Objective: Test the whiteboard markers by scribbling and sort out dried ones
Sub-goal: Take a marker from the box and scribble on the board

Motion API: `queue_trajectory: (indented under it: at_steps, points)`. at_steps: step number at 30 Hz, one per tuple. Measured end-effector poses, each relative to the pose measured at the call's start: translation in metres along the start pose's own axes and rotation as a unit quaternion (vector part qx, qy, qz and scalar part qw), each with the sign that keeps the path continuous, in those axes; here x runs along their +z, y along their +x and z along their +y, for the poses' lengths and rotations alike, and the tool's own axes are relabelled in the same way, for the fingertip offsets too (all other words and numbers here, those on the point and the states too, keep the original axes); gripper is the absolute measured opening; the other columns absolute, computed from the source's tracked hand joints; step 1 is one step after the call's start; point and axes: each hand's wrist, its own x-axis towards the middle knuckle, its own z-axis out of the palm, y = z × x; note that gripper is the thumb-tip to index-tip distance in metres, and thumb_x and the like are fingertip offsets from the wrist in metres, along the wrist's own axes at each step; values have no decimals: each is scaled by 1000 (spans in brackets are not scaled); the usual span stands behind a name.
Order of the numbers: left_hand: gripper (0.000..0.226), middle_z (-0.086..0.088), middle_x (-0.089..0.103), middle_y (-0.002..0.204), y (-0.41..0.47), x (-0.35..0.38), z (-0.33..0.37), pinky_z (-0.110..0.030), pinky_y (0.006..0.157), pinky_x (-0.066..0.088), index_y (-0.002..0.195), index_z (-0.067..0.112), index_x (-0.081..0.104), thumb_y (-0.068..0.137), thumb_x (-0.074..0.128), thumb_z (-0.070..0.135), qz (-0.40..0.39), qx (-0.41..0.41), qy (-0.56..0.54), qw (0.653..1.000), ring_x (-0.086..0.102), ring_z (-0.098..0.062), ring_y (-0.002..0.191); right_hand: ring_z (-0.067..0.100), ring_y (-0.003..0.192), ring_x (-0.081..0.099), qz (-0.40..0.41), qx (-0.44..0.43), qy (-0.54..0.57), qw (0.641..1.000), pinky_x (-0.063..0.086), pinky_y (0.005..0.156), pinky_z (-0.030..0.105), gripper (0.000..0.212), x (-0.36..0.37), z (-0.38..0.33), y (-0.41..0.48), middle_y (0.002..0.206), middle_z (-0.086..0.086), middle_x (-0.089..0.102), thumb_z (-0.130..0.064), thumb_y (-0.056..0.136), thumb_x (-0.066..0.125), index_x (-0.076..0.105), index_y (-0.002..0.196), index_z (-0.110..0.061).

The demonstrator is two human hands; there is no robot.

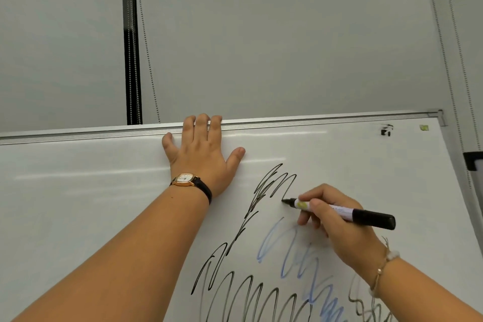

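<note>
My right hand point(332, 219) grips a black whiteboard marker point(342, 213) with a white barrel, its cap stuck on the rear end. The marker's tip touches the whiteboard point(91, 204) at the end of a dark black scribble point(271, 185). My left hand point(201, 151) rests flat against the board's upper part, with three fingers hooked over the aluminium top frame point(313, 120). Below the marker lie a faint pale-blue scribble point(290, 251) and large black loops point(251, 298). A greyish scribble point(363, 303) shows at the lower right.
Behind the board hang grey roller blinds with bead chains point(146, 42) and a black window post point(132, 42). Two small magnets, one black point(386, 130) and one yellow-green point(424, 127), stick to the board's top right corner. A dark object point(474, 161) pokes in at the right edge.
</note>
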Motion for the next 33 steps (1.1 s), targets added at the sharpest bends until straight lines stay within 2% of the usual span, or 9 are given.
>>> queue_trajectory:
  at_steps: [4,8,12,16,20,24,29,32,33]
  points:
    - [67,6,22,144,0,1,1,-55,107,10,143,28,19,87,31,63,6,-5,-6,1000,9,-17,139,3,62,53,108,-38,-16,993,43,61,16,18,-11,5,6,73,5,66,-27,83,49,63,84,-16]
    - [67,6,23,143,0,2,0,-55,107,11,143,28,20,87,31,63,11,-6,-6,1000,10,-16,139,8,58,50,22,-10,-2,1000,39,53,15,18,-12,2,4,65,10,64,-22,78,50,65,73,-13]
    - [68,6,22,143,0,2,0,-55,107,10,143,29,20,87,32,63,14,-7,-13,1000,10,-16,139,6,62,52,128,-50,-31,990,43,60,20,17,-21,9,8,69,7,65,-24,82,49,64,78,-16]
    - [67,7,21,145,0,3,0,-54,108,8,144,30,19,87,34,63,10,-12,-23,1000,7,-15,140,10,51,49,39,-24,-8,999,38,48,16,19,-20,7,1,56,15,61,-17,74,50,65,65,-9]
    - [67,8,21,144,-1,3,0,-53,109,6,143,31,21,86,36,63,16,-16,-38,999,6,-15,141,13,56,53,134,-72,-24,988,44,52,23,18,-23,19,-3,65,10,65,-17,80,50,66,75,-13]
    - [67,9,22,145,0,4,0,-53,109,5,143,31,21,86,36,63,14,-16,-41,999,6,-15,141,17,55,55,82,-71,-41,993,44,52,20,16,-19,23,-10,60,11,63,-19,77,51,66,72,-19]
    - [66,8,24,143,-1,5,-1,-54,108,7,142,31,23,85,37,63,25,-12,-41,999,7,-15,141,12,57,54,158,-77,-37,984,44,56,22,15,-26,25,-5,65,9,65,-23,80,51,65,77,-21]
    - [66,7,24,144,0,5,-2,-54,109,7,142,31,24,86,38,62,27,-10,-44,999,8,-15,141,16,52,52,92,-67,-40,993,42,52,20,16,-27,25,-7,58,13,61,-19,77,51,65,69,-16]
    - [66,7,25,144,-1,6,-1,-54,109,7,142,30,24,86,38,62,28,-9,-45,999,9,-15,141,15,52,53,100,-68,-49,991,43,52,21,17,-29,26,-7,59,12,62,-23,77,52,65,69,-17]
